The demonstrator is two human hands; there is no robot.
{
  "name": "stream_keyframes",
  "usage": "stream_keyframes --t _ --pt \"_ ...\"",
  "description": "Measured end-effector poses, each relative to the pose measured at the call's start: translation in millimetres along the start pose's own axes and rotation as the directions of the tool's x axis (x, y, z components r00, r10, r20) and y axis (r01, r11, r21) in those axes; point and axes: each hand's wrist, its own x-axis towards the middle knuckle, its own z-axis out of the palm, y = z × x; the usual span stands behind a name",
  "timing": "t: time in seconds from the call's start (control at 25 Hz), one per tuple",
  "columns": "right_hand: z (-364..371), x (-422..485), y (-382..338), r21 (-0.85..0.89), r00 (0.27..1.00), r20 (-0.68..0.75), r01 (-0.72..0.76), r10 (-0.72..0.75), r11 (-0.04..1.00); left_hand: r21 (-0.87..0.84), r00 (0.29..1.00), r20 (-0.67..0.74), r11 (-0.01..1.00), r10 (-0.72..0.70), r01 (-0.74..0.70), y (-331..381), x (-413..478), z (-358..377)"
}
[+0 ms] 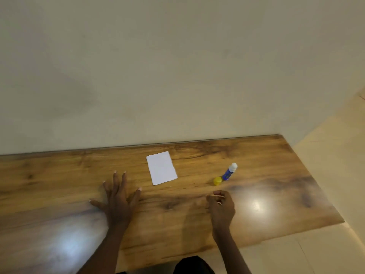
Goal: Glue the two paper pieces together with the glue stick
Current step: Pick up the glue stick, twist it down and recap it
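The paper (pixel 162 168) lies flat mid-table, looking like one sheet; thin, light, floppy, best pinned flat and lifted by an edge. Right of it lies the glue stick (pixel 229 172), uncapped, yellow cap (pixel 217 180) touching: light, rigid, likely to roll. Left hand (pixel 116 200) spread flat on the table (pixel 276 175), right hand (pixel 221 204) loosely curled, both empty. Nothing blocks either.

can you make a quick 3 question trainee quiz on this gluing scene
1. True or false: the small yellow round cap is on the blue glue stick.
2. Which hand lies flat with fingers spread on the wooden table? A) left hand B) right hand
3. Fill in: the white rectangular paper lies ___ of the glue stick, from the person's view.

Key: 1 false, the cap sits beside it; 2 A; 3 left.
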Motion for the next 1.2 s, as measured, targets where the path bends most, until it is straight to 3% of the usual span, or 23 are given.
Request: stream_keyframes --t 0.08,0.2,0.28,0.4,0.56,0.8,1.04,1.2 --pt "-30.3 26.5 -0.7 0.038 0.996 -0.081 0.05 -0.047 0.998 -0.015 0.991 0.04 0.992 0.129 -0.129 24.3 -9.0 9.7" --pt "-52.5 61.3 -5.9 0.02 0.989 -0.001 0.151 -0.151 0.988 -0.141 0.926 0.168 0.938 0.339 -0.318 87.1 -25.6 39.0" --pt "-53.7 79.0 -9.6 -0.035 0.968 0.108 0.23 -0.225 0.973 -0.263 0.894 0.277 0.922 0.353 -0.283 131.8 -36.7 64.5" --pt "-46.1 98.5 -12.0 -0.058 0.916 0.24 0.343 -0.32 0.938 -0.352 0.905 0.363 0.932 0.221 -0.086 178.5 -47.3 98.1" --pt "-32.8 113.7 -6.7 -0.099 0.87 0.29 0.443 -0.4 0.891 -0.311 0.933 0.293 0.944 0.21 -0.115 193.5 -44.7 123.3" --pt "-28.8 109.2 -11.8 -0.092 0.829 0.296 0.52 -0.476 0.849 -0.437 0.966 0.189 0.896 0.174 -0.076 186.7 -29.1 99.1" --pt "2.2 60.0 -67.9 0.064 0.744 0.356 0.584 -0.565 0.809 -0.572 0.993 0.039 0.818 0.107 -0.066 164.4 12.3 0.4" --pt "18.4 13.7 -144.1 0.27 0.715 0.369 0.529 -0.594 0.805 -0.668 0.99 -0.101 0.731 0.093 -0.137 167.5 39.9 -100.5"
